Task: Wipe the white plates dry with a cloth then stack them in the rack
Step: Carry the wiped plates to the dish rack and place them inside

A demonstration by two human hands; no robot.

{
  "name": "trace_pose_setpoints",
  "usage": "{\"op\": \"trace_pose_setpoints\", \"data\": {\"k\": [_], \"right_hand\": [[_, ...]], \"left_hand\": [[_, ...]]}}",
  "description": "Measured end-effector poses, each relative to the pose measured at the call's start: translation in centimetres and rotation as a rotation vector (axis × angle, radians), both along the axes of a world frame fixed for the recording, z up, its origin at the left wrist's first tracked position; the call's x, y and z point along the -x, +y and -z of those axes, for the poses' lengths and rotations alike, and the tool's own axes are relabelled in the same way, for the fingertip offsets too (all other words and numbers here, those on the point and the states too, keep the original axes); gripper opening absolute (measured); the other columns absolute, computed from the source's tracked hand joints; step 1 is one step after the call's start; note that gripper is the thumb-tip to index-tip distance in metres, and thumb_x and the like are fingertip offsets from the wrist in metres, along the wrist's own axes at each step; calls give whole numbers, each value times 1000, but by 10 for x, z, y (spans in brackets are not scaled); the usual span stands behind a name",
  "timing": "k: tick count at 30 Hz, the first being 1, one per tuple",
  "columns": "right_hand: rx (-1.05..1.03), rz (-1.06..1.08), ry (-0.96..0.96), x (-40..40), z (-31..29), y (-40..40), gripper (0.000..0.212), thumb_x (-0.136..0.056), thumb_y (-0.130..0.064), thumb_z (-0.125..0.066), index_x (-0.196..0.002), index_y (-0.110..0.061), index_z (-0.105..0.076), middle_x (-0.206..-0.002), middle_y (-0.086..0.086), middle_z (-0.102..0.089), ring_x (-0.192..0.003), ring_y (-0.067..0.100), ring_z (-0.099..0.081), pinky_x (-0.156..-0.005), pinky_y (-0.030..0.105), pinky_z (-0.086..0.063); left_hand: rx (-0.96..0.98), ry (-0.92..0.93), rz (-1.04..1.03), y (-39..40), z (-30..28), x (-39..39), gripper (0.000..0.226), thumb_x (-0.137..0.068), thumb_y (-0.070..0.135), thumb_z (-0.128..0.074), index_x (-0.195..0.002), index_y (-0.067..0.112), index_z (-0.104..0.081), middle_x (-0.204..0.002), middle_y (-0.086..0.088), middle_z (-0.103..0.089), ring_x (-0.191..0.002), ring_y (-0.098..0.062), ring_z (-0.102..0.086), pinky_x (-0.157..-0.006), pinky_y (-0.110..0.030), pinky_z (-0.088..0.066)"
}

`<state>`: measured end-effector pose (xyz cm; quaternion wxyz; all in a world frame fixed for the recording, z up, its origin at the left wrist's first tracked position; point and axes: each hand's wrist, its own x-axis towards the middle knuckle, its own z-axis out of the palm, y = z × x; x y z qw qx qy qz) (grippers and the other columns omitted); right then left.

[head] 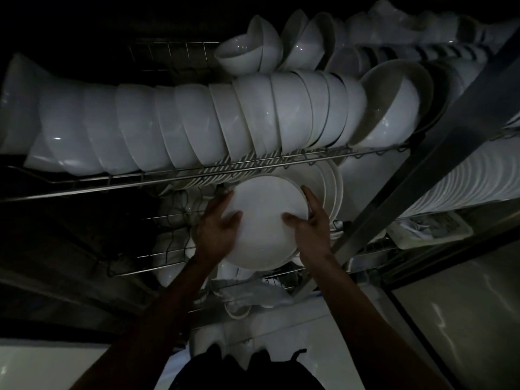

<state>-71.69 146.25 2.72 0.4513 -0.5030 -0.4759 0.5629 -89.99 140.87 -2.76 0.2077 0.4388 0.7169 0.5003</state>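
Head camera is showing both hands holding one white plate [263,220] upright at the wire rack [157,181]. Left hand [218,229] is gripping the plate's left edge, thumb lying across its face. Right hand [311,220] is gripping the right edge, thumb likewise on the face. Racked plates [330,187] are standing just behind it on the right. A row of white bowls [197,125] is lying on the shelf above.

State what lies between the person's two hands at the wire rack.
In the head view, a round white plate lies between the left hand and right hand, both gripping its edges.
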Motion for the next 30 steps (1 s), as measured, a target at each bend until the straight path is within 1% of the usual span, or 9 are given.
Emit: {"op": "trace_pose_setpoints", "data": {"k": [5,8,10,13,18,21,24,26,30], "right_hand": [[-52,48,-55,10,2,5,76,-79,11,-70,-144,-22,-50,-132,0,-61,-122,23,-57,-101,49,-52],[-95,77,-102,13,0,8,76,-79,11,-69,-146,-18,-48,-138,4,-58,-126,24,-55,-103,49,-51],[-133,89,-133,14,-2,10,75,-81,10,-69,-147,-17,-48,-139,2,-57,-125,17,-54,-103,45,-51],[-186,96,-175,15,-7,12,73,-82,9,-68,-147,-18,-48,-137,-6,-56,-122,6,-52,-105,34,-49],[-341,97,-315,19,-15,17,72,-82,8,-65,-147,-15,-47,-146,-1,-54,-132,8,-47,-111,20,-36],[-363,94,-355,21,-19,19,69,-85,6,-64,-148,-17,-47,-146,-3,-54,-129,0,-44,-110,16,-34],[-387,99,-402,21,-21,20,67,-86,5,-64,-147,-17,-48,-144,-1,-55,-126,2,-46,-110,19,-36],[-405,97,-436,20,-21,21,64,-88,2,-64,-147,-18,-49,-141,0,-58,-127,9,-52,-110,26,-42],[-415,97,-467,18,-18,25,63,-89,1,-63,-147,-20,-48,-142,0,-57,-132,16,-52,-112,34,-43]], "left_hand": [[76,446,-60,2,-7,-19,32,-91,26,-56,-119,22,-73,-138,-9,-59,-131,-37,-48,-112,-45,-31],[78,566,82,-3,-8,-25,29,-90,26,-56,-113,23,-73,-128,-5,-63,-121,-35,-55,-103,-49,-41],[21,532,188,-8,-6,-27,31,-92,25,-58,-118,14,-72,-127,-9,-63,-117,-34,-59,-97,-48,-48],[-5,439,222,-8,-6,-35,40,-92,27,-69,-127,7,-67,-135,-15,-60,-125,-36,-56,-105,-48,-46],[89,302,338,3,0,-37,57,-95,41,-65,-146,19,-50,-158,2,-37,-146,-11,-31,-120,-33,-28],[92,117,387,9,4,-40,64,-95,39,-65,-151,19,-41,-162,1,-29,-148,-12,-28,-121,-34,-26],[114,-10,451,16,10,-44,65,-98,30,-62,-154,19,-31,-165,0,-18,-151,-13,-21,-123,-32,-22],[127,-40,483,20,13,-48,67,-99,30,-61,-153,28,-22,-165,3,-13,-152,-11,-15,-122,-26,-18],[65,-131,470,25,17,-52,69,-97,18,-64,-142,47,-20,-165,-4,-18,-152,-17,-17,-124,-33,-19]]}}
